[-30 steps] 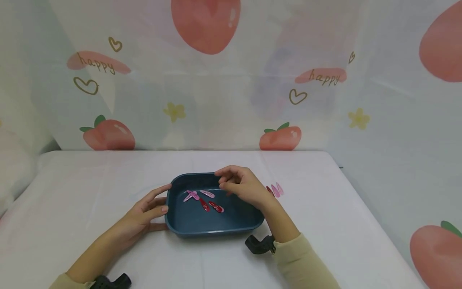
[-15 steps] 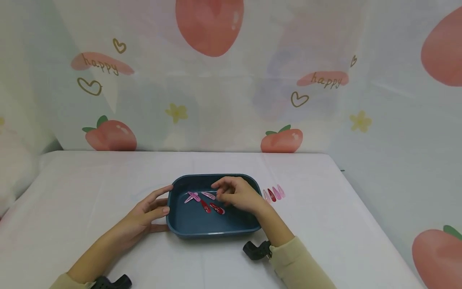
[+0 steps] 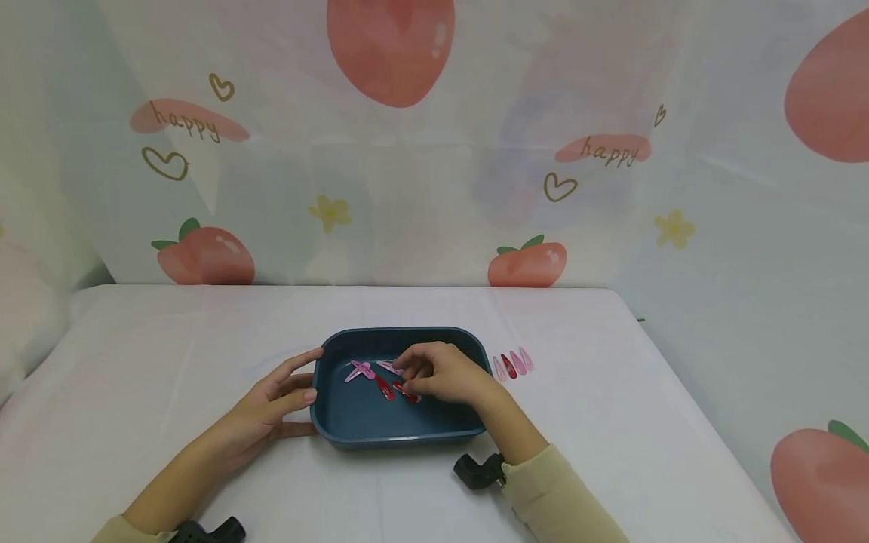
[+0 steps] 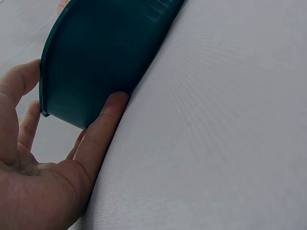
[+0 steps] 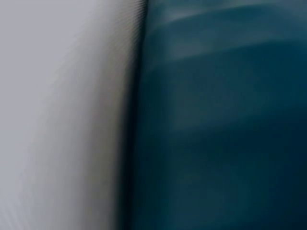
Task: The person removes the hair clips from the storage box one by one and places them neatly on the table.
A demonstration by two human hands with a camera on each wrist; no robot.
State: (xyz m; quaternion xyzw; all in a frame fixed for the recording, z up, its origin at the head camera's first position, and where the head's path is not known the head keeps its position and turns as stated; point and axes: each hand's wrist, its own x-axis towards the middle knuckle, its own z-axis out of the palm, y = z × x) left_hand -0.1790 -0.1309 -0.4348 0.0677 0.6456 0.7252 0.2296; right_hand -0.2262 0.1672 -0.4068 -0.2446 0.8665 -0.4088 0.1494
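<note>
White cloth covers the tabletop, and at its left the person's left hand lies beside the dark teal rectangular plastic tray; its fingers are straight and relaxed, the thumb up by the tray's left rim and a fingertip against the outer wall; in the left wrist view the same hand shows a finger touching the wall of the tray low down, with nothing clasped.

Inside the tray lie small snap hair clips: two pale pink clips crossed over each other near the far left, then a dark red clip just right of them; the right hand reaches down into the tray with its fingers curled, the fingertips at a second red clip and a pink one beside it; whether it has pinched a clip cannot be told from here; the right wrist view gives only a blurred stretch of the teal wall against the white cloth.

Just outside the tray's right rim, a short row of pink and red clips lies on the cloth, close together; a cream sleeve covers the right forearm.
</note>
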